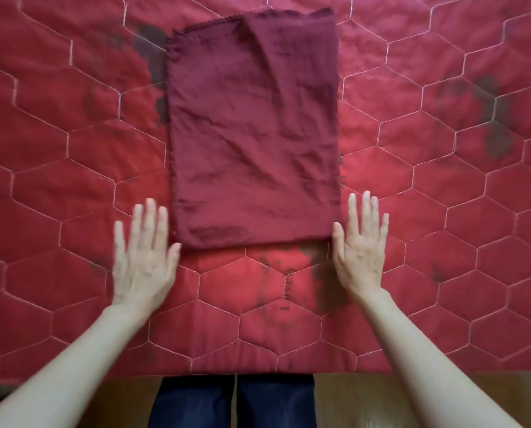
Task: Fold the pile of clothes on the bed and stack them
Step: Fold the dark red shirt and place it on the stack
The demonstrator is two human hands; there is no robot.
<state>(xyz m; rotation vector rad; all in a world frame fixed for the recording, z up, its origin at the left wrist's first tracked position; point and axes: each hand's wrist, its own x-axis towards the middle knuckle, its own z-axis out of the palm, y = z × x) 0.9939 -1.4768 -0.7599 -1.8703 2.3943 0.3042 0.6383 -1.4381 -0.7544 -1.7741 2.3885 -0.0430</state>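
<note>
While both hands lie flat with fingers straight and spread, neither has hold of anything: the left hand [143, 257] sits just beside the near left corner of the dark maroon folded cloth [253, 131], its thumb about touching the edge, and the right hand [360, 245] flanks the near right corner. That cloth lies as a tall rectangle in the middle of the red hexagon-quilted bedspread [443, 211]. It looks light, soft and limp — creased, with a frayed far edge — so it would likely sag unless lifted by the two near corners or scooped from beneath. Faint dark lettering shows on the quilt near the bed's edge, possibly a printed word, but it is too blurred to read.
</note>
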